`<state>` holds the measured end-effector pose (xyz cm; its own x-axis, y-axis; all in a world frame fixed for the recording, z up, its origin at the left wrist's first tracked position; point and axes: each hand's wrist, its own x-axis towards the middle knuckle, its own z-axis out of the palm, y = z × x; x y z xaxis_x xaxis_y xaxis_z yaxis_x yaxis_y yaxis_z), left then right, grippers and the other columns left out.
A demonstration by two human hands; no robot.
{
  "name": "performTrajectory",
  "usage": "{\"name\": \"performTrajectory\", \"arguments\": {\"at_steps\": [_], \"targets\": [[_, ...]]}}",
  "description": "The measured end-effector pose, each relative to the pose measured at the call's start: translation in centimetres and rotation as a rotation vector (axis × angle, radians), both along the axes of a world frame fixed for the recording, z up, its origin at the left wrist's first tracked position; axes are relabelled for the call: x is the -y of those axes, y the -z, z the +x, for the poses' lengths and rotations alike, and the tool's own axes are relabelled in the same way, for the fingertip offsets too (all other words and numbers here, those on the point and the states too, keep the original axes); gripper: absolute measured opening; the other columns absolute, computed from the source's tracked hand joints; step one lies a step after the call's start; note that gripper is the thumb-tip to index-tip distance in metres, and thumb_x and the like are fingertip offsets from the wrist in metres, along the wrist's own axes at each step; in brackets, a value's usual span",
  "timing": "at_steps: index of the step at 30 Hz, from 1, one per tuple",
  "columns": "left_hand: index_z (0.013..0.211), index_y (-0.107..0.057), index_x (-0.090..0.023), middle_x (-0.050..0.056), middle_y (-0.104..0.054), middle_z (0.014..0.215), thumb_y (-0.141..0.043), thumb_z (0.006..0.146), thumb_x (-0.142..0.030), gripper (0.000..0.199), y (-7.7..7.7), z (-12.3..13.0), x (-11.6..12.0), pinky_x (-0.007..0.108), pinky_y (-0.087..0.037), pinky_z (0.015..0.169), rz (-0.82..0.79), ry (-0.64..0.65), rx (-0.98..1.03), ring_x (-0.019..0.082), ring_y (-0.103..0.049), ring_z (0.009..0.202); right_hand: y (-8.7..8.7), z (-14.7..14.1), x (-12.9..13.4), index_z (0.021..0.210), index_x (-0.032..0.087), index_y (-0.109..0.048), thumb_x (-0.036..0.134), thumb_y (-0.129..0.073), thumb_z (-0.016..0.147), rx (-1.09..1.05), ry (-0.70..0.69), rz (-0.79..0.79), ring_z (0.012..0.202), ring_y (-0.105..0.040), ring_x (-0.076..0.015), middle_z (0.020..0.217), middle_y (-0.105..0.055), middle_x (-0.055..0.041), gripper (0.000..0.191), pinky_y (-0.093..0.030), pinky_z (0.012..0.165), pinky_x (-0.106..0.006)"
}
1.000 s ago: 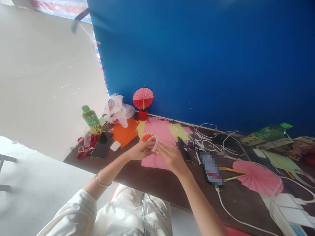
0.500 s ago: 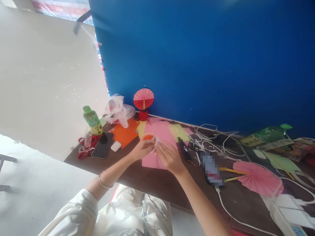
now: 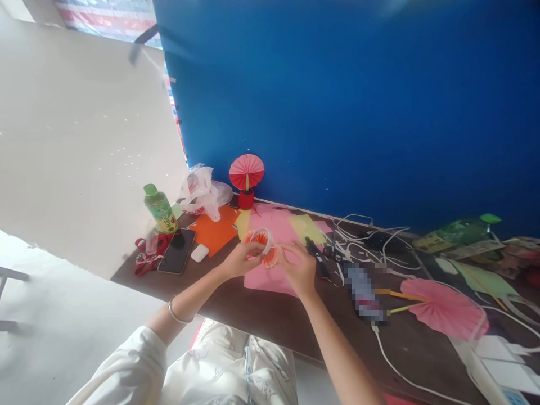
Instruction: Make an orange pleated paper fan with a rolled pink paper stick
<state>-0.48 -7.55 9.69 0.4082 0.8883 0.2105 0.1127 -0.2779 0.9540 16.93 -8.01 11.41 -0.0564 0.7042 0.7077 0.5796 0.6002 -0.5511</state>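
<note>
My left hand (image 3: 244, 260) is closed around a roll of clear tape (image 3: 269, 239) and an orange pleated paper fan (image 3: 270, 260). The roll's pale ring stands tilted above the fingers, with the round folded paper behind and below it. At the roll's right edge, the thumb and forefinger of my right hand (image 3: 298, 269) pinch what looks like the tape's thin end; the strip itself is blurred. Both hands are above a pink paper sheet (image 3: 264, 281) on the dark table (image 3: 228, 301).
A pink-and-red paper fan (image 3: 247, 171) stands on a red base at the back. Left are a green-capped bottle (image 3: 160, 208), a phone (image 3: 177, 250) and a white case (image 3: 199, 252). Right are black scissors (image 3: 333, 253), white cables (image 3: 394, 239) and a pink fan (image 3: 449, 309).
My right hand has drawn back slightly to the right, its fingers now pinched rather than laid over the roll. The tape ring and orange paper show more fully.
</note>
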Motion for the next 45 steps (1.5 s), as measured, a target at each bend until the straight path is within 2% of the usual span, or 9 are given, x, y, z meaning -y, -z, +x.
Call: {"name": "performTrajectory", "arguments": {"at_steps": [4,9,14,19,26,30,34,38,45], "targets": [[0.097,-0.067,-0.016,0.005,-0.07,0.09,-0.053,0.08,-0.023,0.022,1.0,-0.8,-0.1,0.029,-0.05,0.08,0.16,-0.073,-0.193,0.017,-0.065,0.08,-0.4,0.8,0.0,0.075,0.022,-0.068,0.021,-0.061,0.074,-0.11,0.028,-0.124,0.077,-0.067,-0.0199,0.079,-0.072,-0.0015,0.007,-0.051,0.084,-0.04],[0.091,-0.068,-0.016,0.004,-0.071,0.094,-0.053,0.081,-0.026,0.02,2.5,-1.2,-0.6,0.04,-0.035,0.104,0.294,-0.105,-0.214,0.016,-0.065,0.079,-1.5,1.3,0.2,0.076,0.023,-0.067,0.019,-0.059,0.075,-0.054,0.011,-0.062,0.079,-0.067,-0.0183,0.08,-0.072,0.0,0.009,-0.048,0.09,-0.04],[0.09,-0.068,-0.016,0.006,-0.07,0.096,-0.052,0.083,-0.027,0.021,2.8,-1.2,-0.9,0.044,-0.031,0.107,0.299,-0.088,-0.21,0.016,-0.067,0.076,-2.2,1.4,0.4,0.075,0.023,-0.066,0.016,-0.06,0.074,-0.019,-0.027,0.039,0.072,-0.067,-0.0177,0.079,-0.071,0.0002,0.009,-0.049,0.089,-0.042],[0.091,-0.068,-0.017,0.008,-0.069,0.102,-0.051,0.083,-0.028,0.021,3.1,-1.2,-0.9,0.046,-0.032,0.106,0.277,-0.097,-0.179,0.018,-0.066,0.084,-2.5,1.3,0.6,0.076,0.024,-0.066,0.016,-0.059,0.075,-0.023,-0.02,0.067,0.071,-0.067,-0.0186,0.079,-0.071,-0.0001,0.011,-0.051,0.086,-0.044],[0.094,-0.066,-0.017,0.007,-0.067,0.106,-0.051,0.083,-0.028,0.022,3.7,-1.4,-1.1,0.044,-0.039,0.101,0.221,-0.094,-0.191,0.023,-0.062,0.1,-2.3,0.9,0.8,0.079,0.022,-0.065,0.01,-0.06,0.072,-0.085,-0.063,0.117,0.077,-0.067,-0.0193,0.08,-0.071,-0.0015,0.015,-0.052,0.086,-0.043],[0.094,-0.065,-0.019,0.005,-0.069,0.098,-0.05,0.083,-0.027,0.021,3.2,-1.5,-0.9,0.04,-0.043,0.096,0.233,-0.102,-0.227,0.019,-0.064,0.089,-2.3,0.9,0.8,0.078,0.022,-0.065,0.011,-0.061,0.072,-0.117,-0.064,0.085,0.075,-0.067,-0.0198,0.079,-0.07,-0.0022,0.013,-0.054,0.082,-0.041],[0.097,-0.063,-0.019,0.007,-0.069,0.095,-0.05,0.083,-0.029,0.022,2.2,-1.7,-0.4,0.031,-0.048,0.077,0.234,-0.078,-0.286,0.017,-0.062,0.078,-2.4,1.0,0.9,0.076,0.022,-0.066,0.016,-0.06,0.074,-0.104,-0.048,-0.004,0.076,-0.067,-0.0206,0.081,-0.071,-0.0026,0.008,-0.056,0.076,-0.037],[0.094,-0.063,-0.018,0.007,-0.069,0.09,-0.05,0.083,-0.032,0.022,1.6,-1.7,-0.1,0.025,-0.045,0.069,0.247,-0.064,-0.326,0.014,-0.059,0.069,-2.2,1.1,0.8,0.078,0.022,-0.066,0.018,-0.06,0.075,-0.125,-0.051,-0.054,0.075,-0.067,-0.0203,0.082,-0.071,-0.0029,0.008,-0.057,0.074,-0.036],[0.088,-0.062,-0.017,0.004,-0.066,0.078,-0.046,0.085,-0.034,0.024,1.4,-1.4,-0.2,0.021,-0.04,0.06,0.227,-0.081,-0.34,0.011,-0.052,0.059,-1.7,1.2,0.8,0.081,0.021,-0.063,0.02,-0.058,0.078,-0.131,-0.101,-0.1,0.078,-0.068,-0.0207,0.084,-0.071,-0.0043,0.006,-0.057,0.074,-0.035]]}}
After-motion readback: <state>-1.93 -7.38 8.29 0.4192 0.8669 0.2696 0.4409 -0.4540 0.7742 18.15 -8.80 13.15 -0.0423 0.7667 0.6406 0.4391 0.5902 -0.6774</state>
